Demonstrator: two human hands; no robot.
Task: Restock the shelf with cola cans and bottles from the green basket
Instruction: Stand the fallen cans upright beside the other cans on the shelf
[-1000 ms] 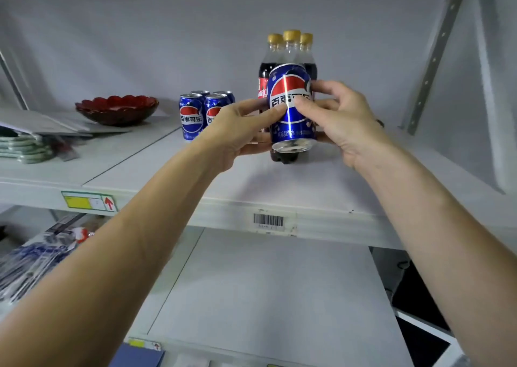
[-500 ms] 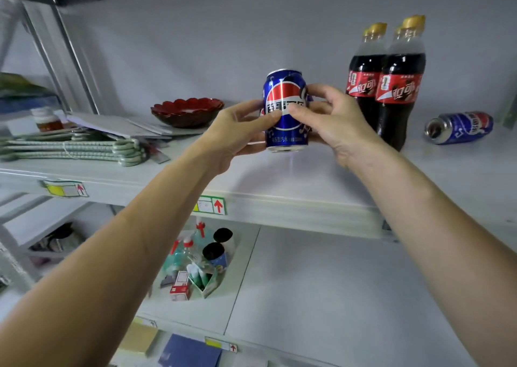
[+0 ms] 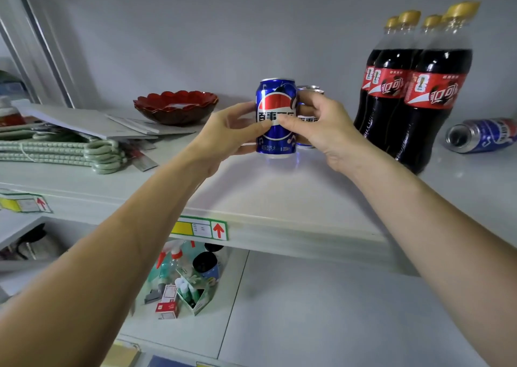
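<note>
Shop storeroom, white shelf, price tags

Can upright on shelf; second can just behind-right; bowl left; bottles right; toppled can far right.

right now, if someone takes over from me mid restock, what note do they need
Left hand and right hand: both keep a grip on the upright blue cola can, its base at or just above the white metal shelf.
Second blue can stands right behind it, largely hidden.
Done: dark cola bottles with gold caps stand grouped at the right.
Left: let go of the held can; stand up the blue can lying on its side at far right. The green basket is out of view, so remaining stock is unknown.
</note>
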